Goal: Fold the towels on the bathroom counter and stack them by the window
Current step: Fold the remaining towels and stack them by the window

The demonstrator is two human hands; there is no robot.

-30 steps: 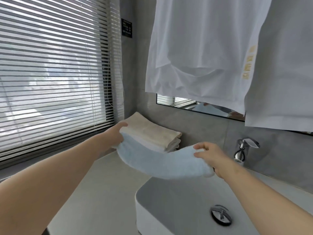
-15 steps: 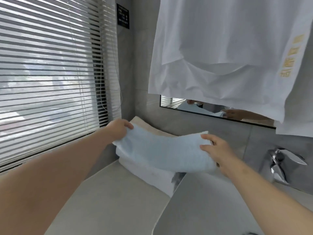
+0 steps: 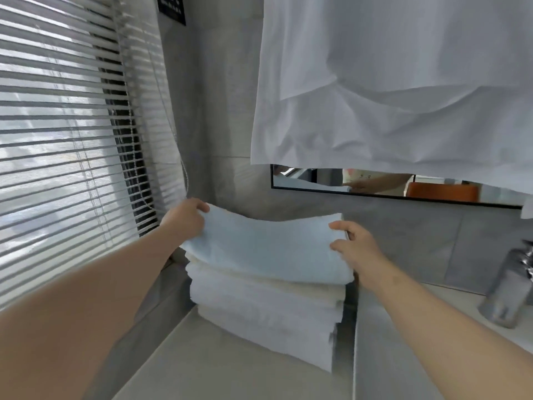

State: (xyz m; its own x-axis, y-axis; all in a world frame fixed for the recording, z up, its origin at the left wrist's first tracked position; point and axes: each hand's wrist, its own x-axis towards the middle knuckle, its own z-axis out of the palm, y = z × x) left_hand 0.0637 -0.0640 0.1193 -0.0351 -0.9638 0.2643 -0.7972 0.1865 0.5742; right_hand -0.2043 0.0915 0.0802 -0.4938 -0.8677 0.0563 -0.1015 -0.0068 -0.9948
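Now lower, blue towel (image 3: 268,249) atop stack (image 3: 268,316)

Home bathrm — faucet (image 3: 509,287), mirror (image 3: 375,184), counter (image 3: 219,368), window blinds (image 3: 57,140).

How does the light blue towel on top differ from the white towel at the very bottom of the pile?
The light blue towel is pale blue, the bottom white towel white. The light blue towel tops the pile, ends raised; the bottom white towel lies flat on the counter. The left hand and right hand grip the light blue towel's ends; no hand touches the bottom white towel. Both are folded, stacked by the window.
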